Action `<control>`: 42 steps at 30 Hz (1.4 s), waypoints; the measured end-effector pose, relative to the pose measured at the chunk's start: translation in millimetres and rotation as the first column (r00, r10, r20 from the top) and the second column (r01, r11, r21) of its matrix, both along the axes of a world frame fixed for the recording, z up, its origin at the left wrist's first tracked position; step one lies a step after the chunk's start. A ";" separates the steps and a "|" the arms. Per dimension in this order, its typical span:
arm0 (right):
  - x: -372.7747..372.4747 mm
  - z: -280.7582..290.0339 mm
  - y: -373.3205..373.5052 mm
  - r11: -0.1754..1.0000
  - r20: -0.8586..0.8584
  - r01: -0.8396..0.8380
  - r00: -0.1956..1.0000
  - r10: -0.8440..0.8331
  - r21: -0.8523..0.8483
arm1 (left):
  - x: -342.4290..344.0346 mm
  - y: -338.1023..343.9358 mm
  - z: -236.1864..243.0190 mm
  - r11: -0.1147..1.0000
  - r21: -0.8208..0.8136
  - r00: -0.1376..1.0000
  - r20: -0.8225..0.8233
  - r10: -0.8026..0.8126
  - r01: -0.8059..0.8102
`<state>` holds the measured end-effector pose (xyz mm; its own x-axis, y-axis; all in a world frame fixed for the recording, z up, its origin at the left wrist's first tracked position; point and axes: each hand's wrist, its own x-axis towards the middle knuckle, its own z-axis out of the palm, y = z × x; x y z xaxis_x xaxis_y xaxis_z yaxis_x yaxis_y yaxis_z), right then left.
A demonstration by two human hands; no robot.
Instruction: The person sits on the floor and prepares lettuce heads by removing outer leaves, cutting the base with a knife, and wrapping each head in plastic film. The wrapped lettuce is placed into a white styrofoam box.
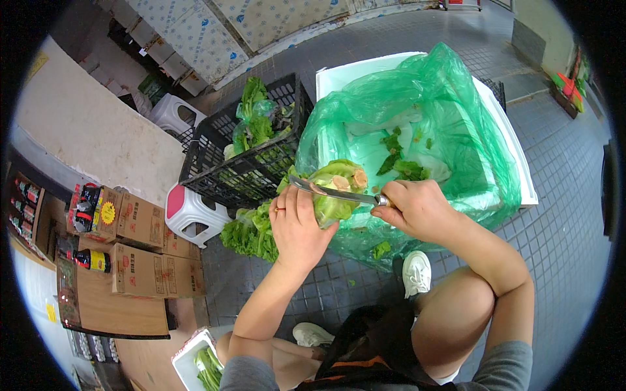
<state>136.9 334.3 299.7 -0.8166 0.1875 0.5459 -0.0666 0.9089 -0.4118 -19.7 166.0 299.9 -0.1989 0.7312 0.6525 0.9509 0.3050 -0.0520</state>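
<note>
My left hand (297, 225) is closed around green lettuce (332, 210), with its pale cut stem ends turned toward the right and its leafy tops (248, 236) trailing off to the left. In my right hand (417, 207) is the handle of a knife (336, 193). Its metal blade lies across the lettuce, close to the stem ends and to the fingers of my left hand. Whether the edge is cutting in I cannot tell. Both hands are over the near edge of a green plastic bag (469, 130), which lines a white box (518, 166) and has loose leaves (411, 171) inside.
A black crate (244, 173) with more lettuce stands at the left, above a white stool (195, 212). Cardboard boxes (140, 267) and bottles are farther left. Below them, a white container (189, 362) holds green vegetables. My shoe (416, 274) is near the bag on dark tiles.
</note>
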 end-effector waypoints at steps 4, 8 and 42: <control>-2.9 0.1 -1.2 0.999 0.008 0.041 0.999 -0.041 0.014 | 0.7 -0.2 -2.0 1.000 0.020 1.000 0.029 0.007 -0.008; -7.2 -5.1 1.5 0.997 0.017 0.076 0.997 -0.076 0.028 | -1.8 2.4 -4.2 0.997 0.071 1.000 0.021 0.015 -0.016; -21.0 -69.0 -6.6 0.994 0.499 0.111 0.862 -0.086 -0.019 | -56.7 -11.4 -35.8 0.893 -0.440 0.744 0.564 0.358 -0.096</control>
<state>115.9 327.7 230.7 -0.9532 0.2959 0.0616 0.2467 0.8794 -0.4072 -76.4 154.6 264.1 -0.6496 0.7599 0.0226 0.7129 0.5985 0.3654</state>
